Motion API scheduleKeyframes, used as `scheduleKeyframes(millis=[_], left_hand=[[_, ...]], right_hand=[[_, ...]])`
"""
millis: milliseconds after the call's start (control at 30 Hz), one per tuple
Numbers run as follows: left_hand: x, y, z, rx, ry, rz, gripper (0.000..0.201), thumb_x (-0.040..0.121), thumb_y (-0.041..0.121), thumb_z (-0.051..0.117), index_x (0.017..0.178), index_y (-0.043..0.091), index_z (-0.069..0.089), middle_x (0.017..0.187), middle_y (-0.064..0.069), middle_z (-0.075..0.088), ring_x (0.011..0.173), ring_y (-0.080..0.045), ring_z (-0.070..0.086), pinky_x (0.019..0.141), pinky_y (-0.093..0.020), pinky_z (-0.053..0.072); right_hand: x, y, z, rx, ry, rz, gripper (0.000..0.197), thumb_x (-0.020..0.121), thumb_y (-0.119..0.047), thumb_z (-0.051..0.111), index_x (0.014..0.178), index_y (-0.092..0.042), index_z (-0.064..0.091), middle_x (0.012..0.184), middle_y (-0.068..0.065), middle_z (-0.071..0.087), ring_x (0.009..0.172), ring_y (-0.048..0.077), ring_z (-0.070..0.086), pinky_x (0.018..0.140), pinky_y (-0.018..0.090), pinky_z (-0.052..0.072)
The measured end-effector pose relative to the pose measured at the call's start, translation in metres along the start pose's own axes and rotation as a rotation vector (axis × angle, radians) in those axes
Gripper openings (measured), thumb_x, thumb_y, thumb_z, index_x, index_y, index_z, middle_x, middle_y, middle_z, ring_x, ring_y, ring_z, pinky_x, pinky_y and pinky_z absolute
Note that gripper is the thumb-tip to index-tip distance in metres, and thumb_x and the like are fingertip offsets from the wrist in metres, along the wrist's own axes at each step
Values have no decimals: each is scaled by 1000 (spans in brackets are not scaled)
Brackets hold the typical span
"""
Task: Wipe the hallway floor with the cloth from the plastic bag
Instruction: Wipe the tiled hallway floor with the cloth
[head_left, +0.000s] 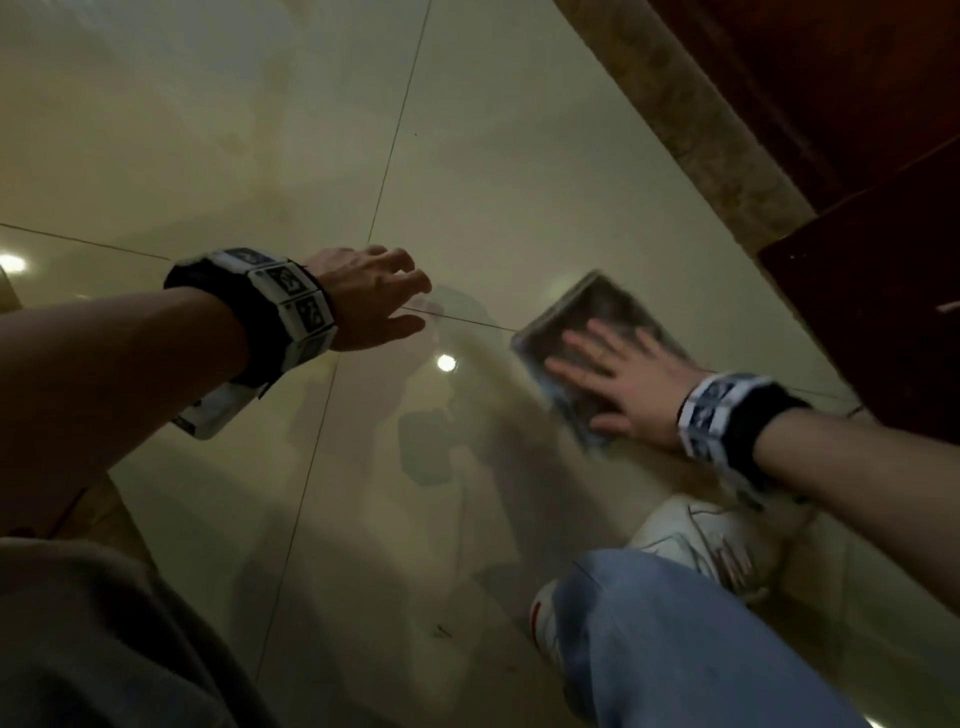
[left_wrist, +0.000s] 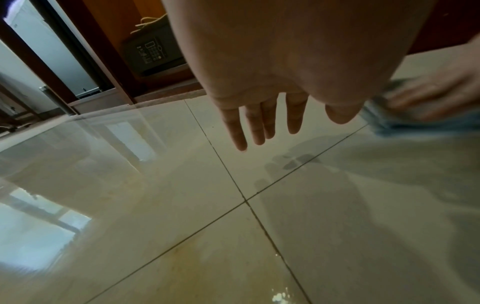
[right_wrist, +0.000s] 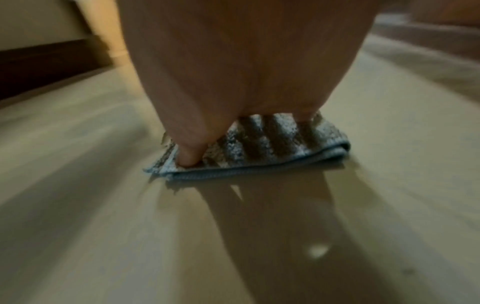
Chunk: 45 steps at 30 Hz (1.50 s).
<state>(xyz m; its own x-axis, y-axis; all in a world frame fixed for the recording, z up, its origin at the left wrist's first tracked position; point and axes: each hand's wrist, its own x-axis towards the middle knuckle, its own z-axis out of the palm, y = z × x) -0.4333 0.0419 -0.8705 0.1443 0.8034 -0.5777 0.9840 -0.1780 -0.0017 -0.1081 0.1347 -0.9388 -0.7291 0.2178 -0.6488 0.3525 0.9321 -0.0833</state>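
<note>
A folded blue-and-grey striped cloth (head_left: 597, 322) lies flat on the glossy cream tiled floor (head_left: 260, 156). My right hand (head_left: 618, 379) presses on it with straight, spread fingers; the cloth (right_wrist: 259, 144) shows under the palm in the right wrist view, blurred by motion. My left hand (head_left: 374, 296) hovers just above the floor to the cloth's left, fingers straight and relaxed, holding nothing. In the left wrist view the left hand (left_wrist: 262, 123) hangs over a tile joint, and the cloth (left_wrist: 405, 121) sits at the right edge. No plastic bag is in view.
A dark wooden cabinet (head_left: 857, 156) on a stone plinth (head_left: 701, 130) runs along the right. A small safe (left_wrist: 153, 55) sits inside an open wardrobe. My knee in blue jeans (head_left: 675, 639) and a white shoe (head_left: 696, 535) are near the cloth.
</note>
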Motion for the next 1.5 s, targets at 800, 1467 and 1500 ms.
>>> scheduleKeyframes(millis=[800,1467,1500], left_hand=[[-12,-19,13,-42,-20,-17,60,92,60,33,144,29,35,147,-5,42,126,-28,50,93,-46,52],[-9,-14,0,-25,-44,-46,57,93,59,35,143,31,36,147,-3,41,125,-26,50,90,-42,52],[-11,-16,1,-27,-44,-56,56,94,58,35,143,31,36,148,-3,41,125,-26,49,90,-42,52]], right_hand=[[-111,-1,97,-328,-90,-233,125,49,-34,86,155,-32,21,159,11,23,145,41,20,105,73,20],[43,-3,-25,436,82,430,75,98,-36,40,152,-42,-12,162,-4,-23,147,27,-23,114,65,-3],[50,-10,-29,437,93,451,77,97,-35,39,152,-42,-13,162,-3,-23,147,28,-23,114,67,-4]])
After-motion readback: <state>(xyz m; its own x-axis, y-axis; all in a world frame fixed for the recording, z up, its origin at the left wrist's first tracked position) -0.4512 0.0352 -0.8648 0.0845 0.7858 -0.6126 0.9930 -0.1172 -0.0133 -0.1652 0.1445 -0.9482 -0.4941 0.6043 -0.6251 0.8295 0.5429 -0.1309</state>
